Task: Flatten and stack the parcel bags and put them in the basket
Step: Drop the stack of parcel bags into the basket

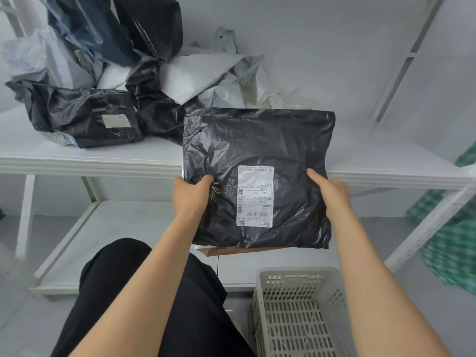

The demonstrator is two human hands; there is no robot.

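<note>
Black parcel bag [257, 150], flattened and label up, is held across the front edge of the shelf [90, 161], with a brown bag [231, 251] showing just under it. The left hand [192, 195] and right hand [331, 189] pinch its side edges, thumbs on top and fingers hidden beneath. Lowering it level into the basket [291, 271] below should stop the layers sliding apart.

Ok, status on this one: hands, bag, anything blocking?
Both gripping: left hand and right hand hold the black parcel bag by its sides. Bag flat, shipping label up, brown bag underneath. White basket below, nothing seen blocking.
</note>
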